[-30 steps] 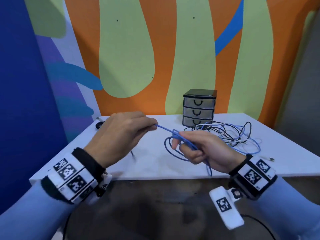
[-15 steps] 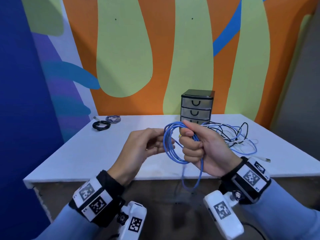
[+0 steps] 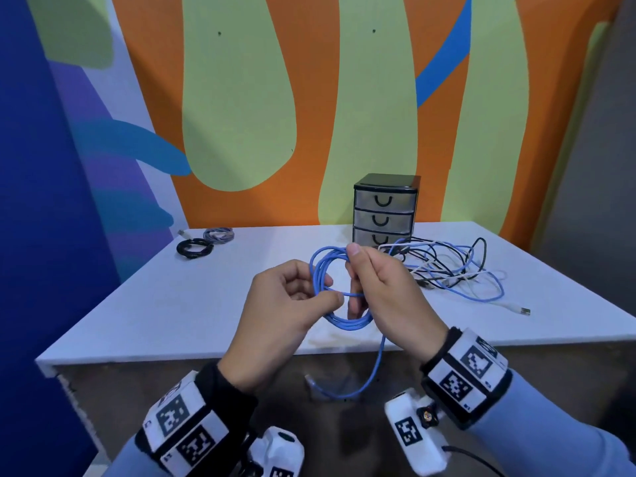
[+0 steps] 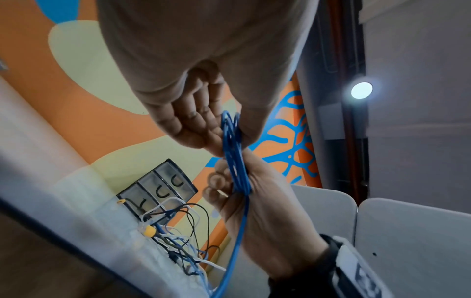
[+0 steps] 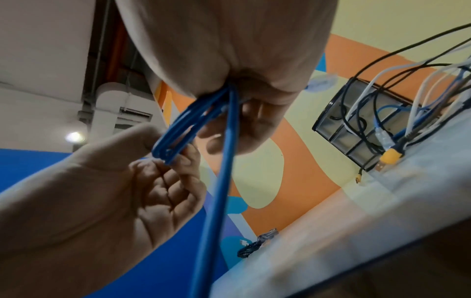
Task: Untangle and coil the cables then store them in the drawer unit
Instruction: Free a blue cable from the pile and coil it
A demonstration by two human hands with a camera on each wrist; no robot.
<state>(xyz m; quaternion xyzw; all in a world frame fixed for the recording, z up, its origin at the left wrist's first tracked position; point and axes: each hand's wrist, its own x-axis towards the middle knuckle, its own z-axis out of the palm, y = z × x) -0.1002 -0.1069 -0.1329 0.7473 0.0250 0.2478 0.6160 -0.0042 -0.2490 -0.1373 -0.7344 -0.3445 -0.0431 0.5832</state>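
Right fingers [image 3: 358, 270] curled round blue cable coil [image 3: 347, 321], left fingers [image 3: 330, 299] pinching one strand

The right hand [image 3: 385, 297] is raised, fingers curled tight, thumb up. The left hand [image 3: 285, 311] faces it, thumb and forefinger pinched.

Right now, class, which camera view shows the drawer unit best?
The head view: the drawer unit stands upright and whole, its three shut drawers facing the camera. The left wrist view shows it tilted and small behind loose cables. The right wrist view shows it tilted, with cables crossing its front.
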